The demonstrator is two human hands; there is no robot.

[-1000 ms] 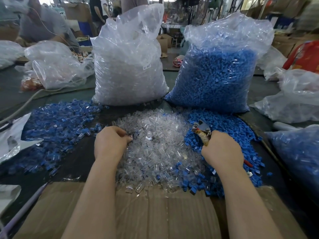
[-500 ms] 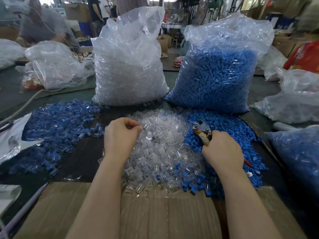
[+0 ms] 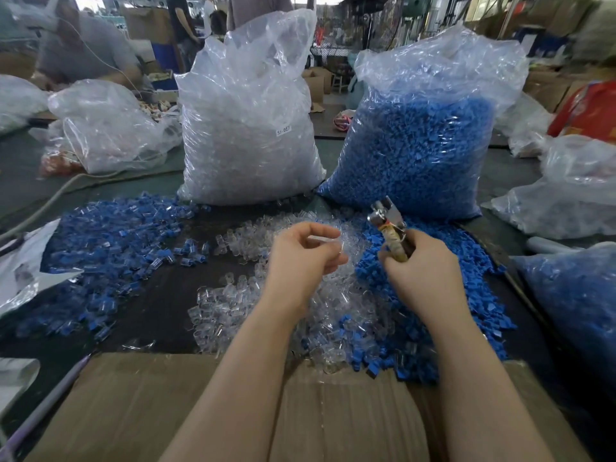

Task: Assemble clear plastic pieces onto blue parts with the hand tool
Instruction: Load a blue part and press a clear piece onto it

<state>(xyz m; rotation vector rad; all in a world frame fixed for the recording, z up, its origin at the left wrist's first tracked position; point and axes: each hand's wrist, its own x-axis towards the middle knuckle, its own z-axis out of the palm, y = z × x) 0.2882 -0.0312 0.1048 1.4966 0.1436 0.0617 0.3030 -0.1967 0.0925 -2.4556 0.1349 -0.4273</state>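
1. One head-worn, wide-angle view looks forward and down over the worktop [image 3: 160, 305].
2. It sits close above the forearms; both arms enter from the bottom edge.

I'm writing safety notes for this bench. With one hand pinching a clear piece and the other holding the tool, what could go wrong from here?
1. The left hand pinches a small clear piece above the loose clear pile; dropped, it would be hard to find.
2. The hand tool in the right hand sits close to the left fingers, which might get nipped.
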